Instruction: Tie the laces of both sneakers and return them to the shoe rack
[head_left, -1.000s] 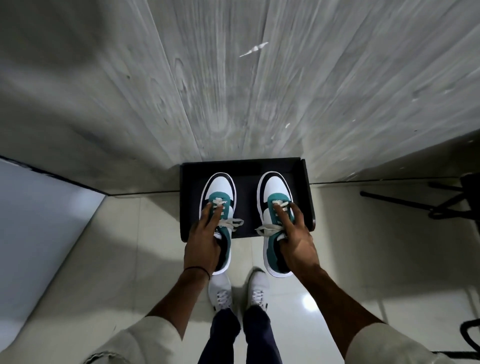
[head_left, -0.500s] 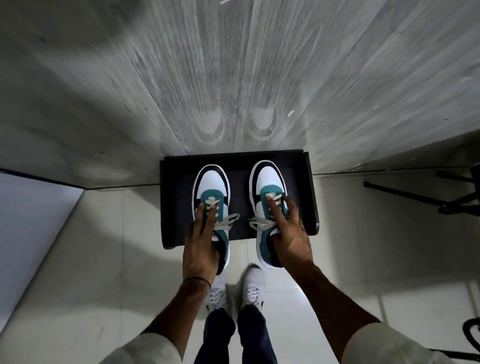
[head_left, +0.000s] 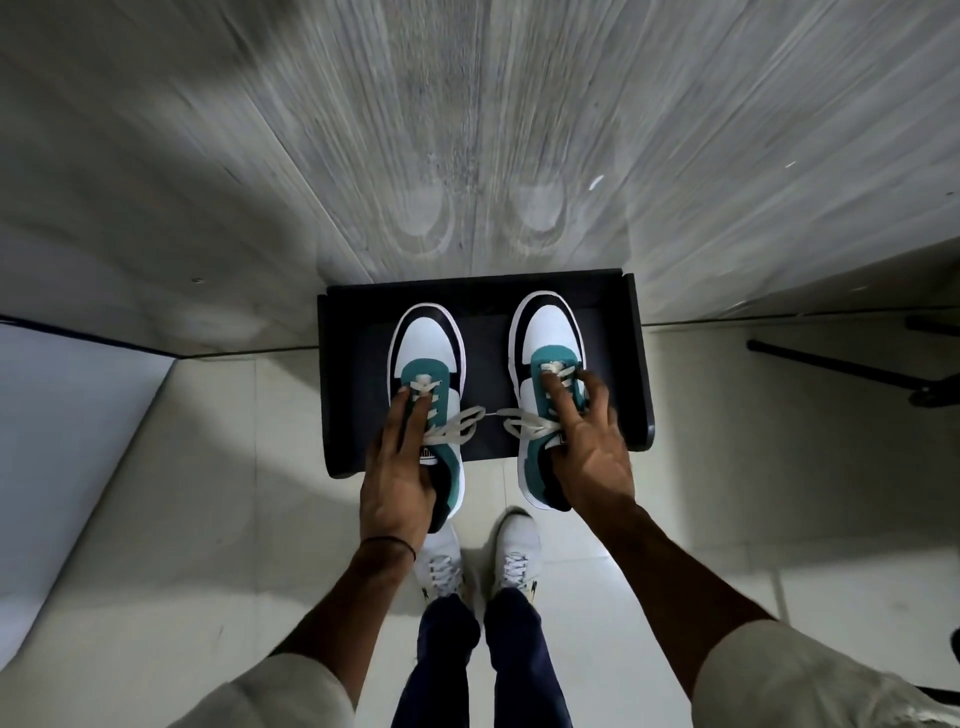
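Two white, teal and black sneakers sit side by side with toes pointing at the wall. The left sneaker (head_left: 427, 349) is gripped over its tongue and heel by my left hand (head_left: 400, 467). My right hand (head_left: 589, 449) grips the right sneaker (head_left: 545, 332) the same way. Both carry tied white laces, the bows (head_left: 491, 420) hanging toward each other. Their front halves lie over the black shoe rack (head_left: 639, 374), a low dark shelf against the wall. The heels overhang its near edge.
A grey wood-grain wall (head_left: 467, 130) rises right behind the rack. Pale floor tiles (head_left: 208, 493) surround it. My own feet in white shoes (head_left: 480, 561) stand just below the rack. A black stand's legs (head_left: 841, 364) lie on the floor at the right.
Both hands have carried the sneakers farther forward over the rack, toes closer to the wall. The view has moved closer to the rack.
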